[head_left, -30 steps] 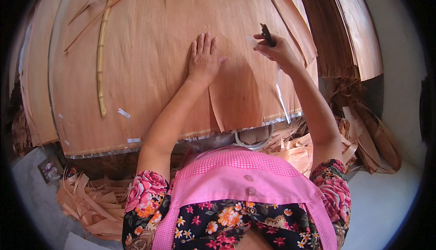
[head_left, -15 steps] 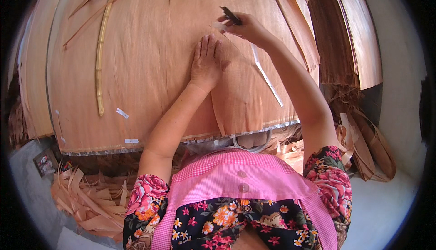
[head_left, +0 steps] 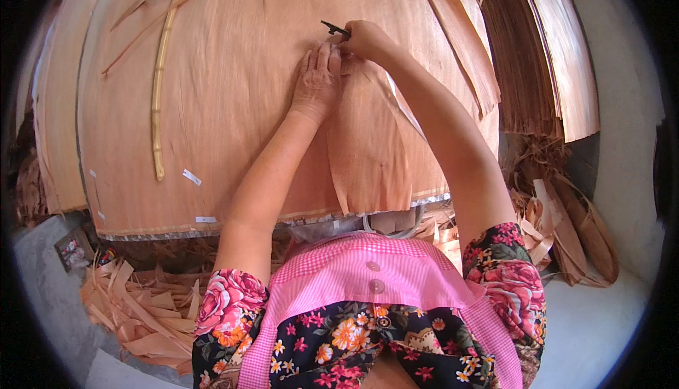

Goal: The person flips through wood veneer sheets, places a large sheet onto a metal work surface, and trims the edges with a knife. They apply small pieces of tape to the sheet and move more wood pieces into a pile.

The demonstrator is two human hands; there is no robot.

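A broad sheet of reddish-brown wood veneer (head_left: 233,106) lies spread in front of me. On it rests a narrower veneer piece (head_left: 371,148), its lower end curling near the front edge. My left hand (head_left: 318,78) presses on the sheet at this piece's upper end, fingers slightly bent and close together. Right beside its fingertips, my right hand (head_left: 368,41) is closed on a small black cutter-like tool (head_left: 335,30), which points left. Where the fingers meet, the details are hidden. A white strip (head_left: 407,109) lies partly under my right forearm.
A thin bamboo stick (head_left: 159,99) lies at the left on the sheet. Small white tape bits (head_left: 191,177) are stuck near the front edge. Veneer scraps (head_left: 141,311) heap on the floor at the lower left. Darker veneer sheets (head_left: 523,56) hang over at the right.
My right hand has moved left and slightly down, up against my left fingers, with the black tool still in it. My left fingers have bent from lying straight.
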